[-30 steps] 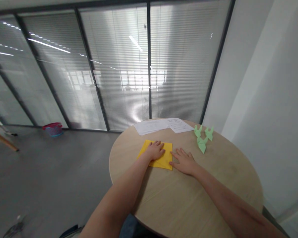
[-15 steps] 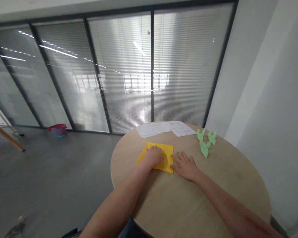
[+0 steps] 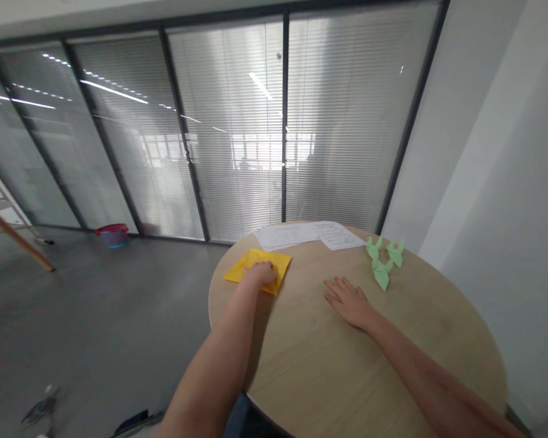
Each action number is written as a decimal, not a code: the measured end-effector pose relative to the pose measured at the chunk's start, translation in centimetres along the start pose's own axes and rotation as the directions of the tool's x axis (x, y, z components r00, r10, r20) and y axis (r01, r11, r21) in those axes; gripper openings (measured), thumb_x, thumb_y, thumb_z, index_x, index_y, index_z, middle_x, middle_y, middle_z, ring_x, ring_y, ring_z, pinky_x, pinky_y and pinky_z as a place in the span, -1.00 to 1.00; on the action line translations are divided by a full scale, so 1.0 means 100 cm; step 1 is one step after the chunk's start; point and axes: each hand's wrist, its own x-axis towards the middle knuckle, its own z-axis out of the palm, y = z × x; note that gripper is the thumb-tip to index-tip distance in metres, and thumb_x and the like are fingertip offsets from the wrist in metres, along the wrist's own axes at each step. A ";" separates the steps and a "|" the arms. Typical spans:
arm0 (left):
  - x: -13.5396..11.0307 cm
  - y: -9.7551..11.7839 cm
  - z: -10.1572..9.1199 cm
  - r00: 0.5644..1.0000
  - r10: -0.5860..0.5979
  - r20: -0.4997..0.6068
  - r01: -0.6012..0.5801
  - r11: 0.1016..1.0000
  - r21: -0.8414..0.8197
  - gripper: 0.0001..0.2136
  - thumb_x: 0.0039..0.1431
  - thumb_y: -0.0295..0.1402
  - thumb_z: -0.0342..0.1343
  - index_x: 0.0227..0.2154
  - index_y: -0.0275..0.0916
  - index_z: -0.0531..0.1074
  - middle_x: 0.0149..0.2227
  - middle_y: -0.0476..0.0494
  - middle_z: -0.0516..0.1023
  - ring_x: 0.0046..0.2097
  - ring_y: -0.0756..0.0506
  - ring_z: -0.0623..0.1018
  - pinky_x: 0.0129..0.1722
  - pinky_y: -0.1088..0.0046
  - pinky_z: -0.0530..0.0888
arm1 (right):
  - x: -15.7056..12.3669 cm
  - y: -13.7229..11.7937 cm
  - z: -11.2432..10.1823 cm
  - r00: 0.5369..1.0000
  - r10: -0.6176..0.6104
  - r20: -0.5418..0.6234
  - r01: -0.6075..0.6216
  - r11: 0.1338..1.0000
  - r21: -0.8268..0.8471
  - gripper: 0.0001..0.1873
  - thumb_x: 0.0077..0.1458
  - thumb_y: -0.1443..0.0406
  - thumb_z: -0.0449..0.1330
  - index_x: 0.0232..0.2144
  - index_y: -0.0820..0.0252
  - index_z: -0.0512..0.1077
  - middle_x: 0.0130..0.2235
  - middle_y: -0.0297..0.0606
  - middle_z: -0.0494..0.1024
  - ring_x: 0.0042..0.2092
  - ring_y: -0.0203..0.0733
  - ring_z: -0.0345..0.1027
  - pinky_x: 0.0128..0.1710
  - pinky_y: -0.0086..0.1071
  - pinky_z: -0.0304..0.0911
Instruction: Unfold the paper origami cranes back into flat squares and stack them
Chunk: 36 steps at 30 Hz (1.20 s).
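My left hand (image 3: 262,273) is on a folded sheet of yellow paper (image 3: 281,265) at the table's left side, fingers curled and closed on it. Part of the sheet lies hidden beneath the hand. My right hand (image 3: 352,304) rests on the bare wood of the round table (image 3: 329,365), palm down with the fingers spread, apart from the yellow paper. Beyond it, to the right, stand several light green origami figures (image 3: 382,275) with pointed tips.
White printed sheets (image 3: 296,236) lie along the table's far edge. A glass partition with blinds (image 3: 237,134) rises behind it, and a white wall (image 3: 493,182) stands on the right. A pink and blue basket (image 3: 114,236) sits on the grey floor at left.
My left hand has moved left with the yellow paper, which has turned and come away from my right hand. The right hand stays flat in nearly the same place.
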 end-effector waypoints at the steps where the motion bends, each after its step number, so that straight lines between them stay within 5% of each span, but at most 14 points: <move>1: 0.001 -0.005 -0.001 0.999 -0.034 -0.010 0.034 0.999 -0.012 -0.57 0.19 -0.23 -0.02 0.09 -0.14 0.45 0.17 -0.37 0.47 0.19 -0.41 0.42 0.12 -0.17 0.30 | 0.000 0.000 0.000 1.000 -0.003 0.000 0.003 1.000 -0.002 -0.38 0.36 -0.01 -0.18 0.37 -0.03 0.08 0.43 -0.12 -0.01 0.44 0.08 -0.24 0.31 0.18 -0.21; 7: -0.005 -0.010 -0.004 0.970 -0.181 -0.164 0.173 0.983 -0.063 -0.55 0.30 -0.31 -0.19 0.18 -0.08 0.38 0.34 -0.31 0.23 0.35 -0.43 0.16 0.18 -0.33 0.14 | 0.001 0.002 0.001 1.000 -0.010 0.020 0.010 1.000 0.000 -0.40 0.36 -0.01 -0.17 0.35 -0.04 0.12 0.43 -0.13 -0.02 0.44 0.07 -0.26 0.32 0.18 -0.22; 16: -0.011 0.002 -0.006 0.983 -0.155 -0.100 0.152 0.988 -0.037 -0.59 0.20 -0.21 0.03 0.04 -0.27 0.50 0.02 -0.52 0.52 0.05 -0.39 0.51 0.00 0.05 0.42 | 0.000 0.003 -0.001 0.999 -0.013 0.050 0.013 1.000 -0.005 -0.40 0.36 -0.01 -0.20 0.35 -0.04 0.14 0.43 -0.13 -0.01 0.44 0.07 -0.26 0.32 0.17 -0.24; 26: -0.004 0.008 0.014 0.978 -0.118 -0.172 0.117 0.993 -0.017 -0.61 0.24 -0.37 -0.11 0.06 -0.23 0.44 0.15 -0.46 0.41 0.19 -0.36 0.36 0.11 -0.12 0.27 | 0.001 0.004 0.000 0.999 -0.003 0.053 0.004 1.000 -0.022 -0.40 0.35 -0.01 -0.15 0.35 -0.03 0.14 0.43 -0.09 -0.03 0.44 0.08 -0.25 0.33 0.15 -0.25; 36: -0.007 0.013 0.008 0.969 -0.125 -0.214 0.122 0.992 -0.023 -0.59 0.26 -0.41 -0.18 0.08 -0.19 0.42 0.18 -0.41 0.40 0.22 -0.36 0.32 0.14 -0.20 0.21 | -0.002 0.002 -0.006 0.998 -0.017 0.064 0.017 1.000 -0.003 -0.40 0.34 0.01 -0.15 0.35 -0.03 0.14 0.43 -0.10 -0.01 0.44 0.09 -0.23 0.33 0.14 -0.25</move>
